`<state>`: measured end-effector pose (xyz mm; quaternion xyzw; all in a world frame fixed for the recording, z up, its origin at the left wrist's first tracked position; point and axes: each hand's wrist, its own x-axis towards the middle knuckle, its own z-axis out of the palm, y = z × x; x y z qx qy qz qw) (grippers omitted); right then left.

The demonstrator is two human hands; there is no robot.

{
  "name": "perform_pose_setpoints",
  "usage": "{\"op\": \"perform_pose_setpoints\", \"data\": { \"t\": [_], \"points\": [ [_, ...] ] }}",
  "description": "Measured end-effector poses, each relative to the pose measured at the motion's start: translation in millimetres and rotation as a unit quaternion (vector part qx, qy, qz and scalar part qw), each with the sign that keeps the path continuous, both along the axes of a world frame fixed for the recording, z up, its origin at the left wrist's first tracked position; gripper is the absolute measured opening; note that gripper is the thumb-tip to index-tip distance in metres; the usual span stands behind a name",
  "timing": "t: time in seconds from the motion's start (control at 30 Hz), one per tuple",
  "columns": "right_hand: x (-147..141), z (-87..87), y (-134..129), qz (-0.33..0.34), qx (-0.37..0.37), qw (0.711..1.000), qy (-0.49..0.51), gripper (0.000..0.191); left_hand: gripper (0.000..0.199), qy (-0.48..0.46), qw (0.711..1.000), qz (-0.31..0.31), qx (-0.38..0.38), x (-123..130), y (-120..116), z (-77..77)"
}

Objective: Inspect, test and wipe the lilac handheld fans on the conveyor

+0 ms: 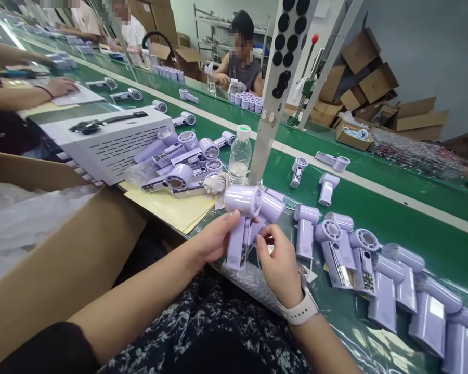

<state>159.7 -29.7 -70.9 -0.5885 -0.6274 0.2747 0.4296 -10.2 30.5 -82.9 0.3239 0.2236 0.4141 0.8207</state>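
A lilac handheld fan (242,200) is in my left hand (216,236), tilted slightly, its round head up and its handle down. The thumb lies just under the head and the other fingers are hidden behind the handle. My right hand (278,259) is curled at the handle's right side, thumb and forefinger closed together. What they pinch, if anything, I cannot make out. Another lilac fan (272,208) shows just behind the held one, partly covered by it. Right of my hands, a row of lilac fans (306,241) runs along the bench edge.
A clear bottle (239,156) stands before a metal post (271,104). Left are a fan pile (179,176), yellow sheets (156,205), a white metal box (113,150) and an open carton (74,249). A green conveyor (393,200) runs beyond; co-workers sit along it.
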Motion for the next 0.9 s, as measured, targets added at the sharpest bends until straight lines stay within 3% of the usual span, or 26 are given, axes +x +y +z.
{"op": "perform_pose_setpoints", "data": {
  "t": [0.1, 0.23, 0.33, 0.43, 0.53, 0.6, 0.73, 0.9],
  "points": [
    [-2, -3.1, 5, 0.007, -0.010, 1.000, -0.012, 0.014, 0.051, 0.031, 0.999, -0.019, -0.007, 0, -2, -4.4],
    [-8, -14.4, 10, -0.024, -0.059, 0.997, -0.044, 0.017, 0.054, 0.032, 0.999, 0.017, 0.014, -5, 0, 2.0],
    [-13, -19.8, 2, 0.042, -0.092, 0.994, -0.036, 0.019, 0.056, -0.005, 0.996, 0.062, 0.059, -3, 6, 13.6],
    [-10, -16.6, -15, 0.115, -0.149, 0.979, 0.073, 0.013, 0.059, -0.049, 0.990, 0.105, 0.075, 6, 11, 24.4],
    [-4, -10.1, -26, 0.118, -0.196, 0.939, 0.259, 0.023, 0.070, -0.074, 0.987, 0.124, 0.068, 23, 13, 32.6],
    [-4, -6.8, -28, 0.095, -0.178, 0.929, 0.309, 0.027, 0.073, -0.079, 0.986, 0.133, 0.066, 35, 13, 36.9],
    [-8, -7.4, -31, 0.087, -0.115, 0.940, 0.309, 0.032, 0.074, -0.085, 0.984, 0.134, 0.078, 51, 10, 41.9],
    [-17, -17.2, -36, 0.029, -0.102, 0.949, 0.298, 0.036, 0.074, -0.083, 0.980, 0.155, 0.090, 56, 7, 36.6]
  ]
}}
